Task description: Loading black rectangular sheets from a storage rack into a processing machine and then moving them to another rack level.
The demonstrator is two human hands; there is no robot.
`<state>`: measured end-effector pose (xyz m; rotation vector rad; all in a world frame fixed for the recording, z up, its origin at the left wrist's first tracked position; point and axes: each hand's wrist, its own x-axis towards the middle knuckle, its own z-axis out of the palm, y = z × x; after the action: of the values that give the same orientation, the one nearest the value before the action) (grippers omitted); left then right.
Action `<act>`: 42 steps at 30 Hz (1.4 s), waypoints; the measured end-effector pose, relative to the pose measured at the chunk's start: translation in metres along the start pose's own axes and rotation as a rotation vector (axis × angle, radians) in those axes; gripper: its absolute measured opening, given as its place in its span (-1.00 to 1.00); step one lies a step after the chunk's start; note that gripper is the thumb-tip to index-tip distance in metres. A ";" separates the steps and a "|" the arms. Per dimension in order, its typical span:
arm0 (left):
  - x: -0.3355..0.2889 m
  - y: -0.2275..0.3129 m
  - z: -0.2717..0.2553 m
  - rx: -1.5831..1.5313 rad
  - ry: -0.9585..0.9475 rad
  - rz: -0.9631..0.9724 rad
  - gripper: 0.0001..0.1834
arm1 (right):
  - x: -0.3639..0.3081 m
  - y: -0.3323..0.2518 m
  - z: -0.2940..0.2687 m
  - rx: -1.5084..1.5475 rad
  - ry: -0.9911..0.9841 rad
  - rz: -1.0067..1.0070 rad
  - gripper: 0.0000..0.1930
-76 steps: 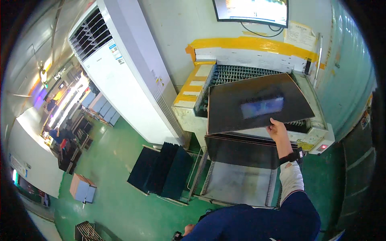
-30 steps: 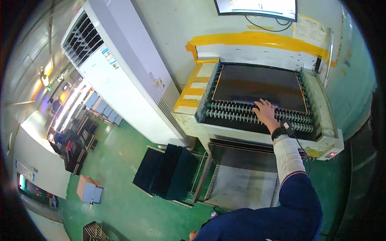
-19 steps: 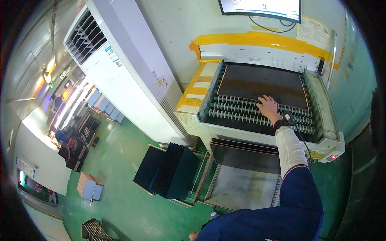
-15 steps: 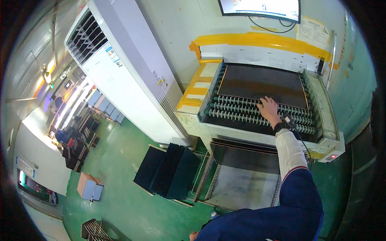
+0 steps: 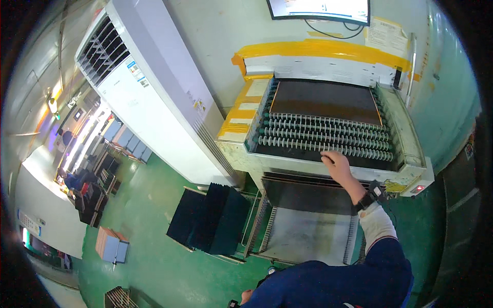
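My right hand (image 5: 339, 168) is over the front edge of a roller conveyor machine (image 5: 411, 154), near the rollers. Its fingers are loosely bent and apart, with nothing visible in them; a black band circles the wrist. On the machine's rows of ribbed rollers (image 5: 328, 137) lies a flat dark panel (image 5: 323, 101) with copper-coloured side edges, beyond my hand. Below my right forearm, several dark panels (image 5: 303, 195) lean in a slotted rack (image 5: 267, 231) with a pale base. Only a small part of my left hand (image 5: 247, 295) shows at the lower edge, its fingers hidden.
Left of the rack stands another rack of dark upright panels (image 5: 215, 220). A tall white air conditioner (image 5: 154, 113) rises beside the machine. A monitor (image 5: 318, 9) hangs on the wall above. On the green floor at left sits a small stack of boards (image 5: 112, 246); a person (image 5: 72, 182) is farther back.
My right hand has drawn back toward me, off the rollers. The dark panel has moved farther into the machine, exposing another row of rollers. The view has shifted slightly.
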<state>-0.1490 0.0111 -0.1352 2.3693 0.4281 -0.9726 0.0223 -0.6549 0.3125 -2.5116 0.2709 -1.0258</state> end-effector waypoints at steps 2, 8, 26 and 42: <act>0.000 0.002 -0.001 -0.004 -0.002 0.002 -0.60 | -0.023 -0.018 -0.005 0.305 -0.087 0.185 -0.76; -0.009 0.028 -0.015 0.124 0.002 0.184 -0.60 | -0.094 -0.027 -0.003 0.132 -0.192 0.255 -0.78; -0.089 0.064 -0.069 -0.046 -0.037 0.056 -0.61 | -0.117 -0.055 0.009 -0.261 -0.228 0.156 -0.65; -0.095 0.046 -0.067 -0.106 -0.015 0.155 -0.67 | -0.116 -0.043 0.026 -0.174 -0.281 0.223 -0.74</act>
<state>-0.1560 0.0053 -0.0100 2.2618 0.2788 -0.8743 -0.0404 -0.5705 0.2426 -2.6643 0.5600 -0.5767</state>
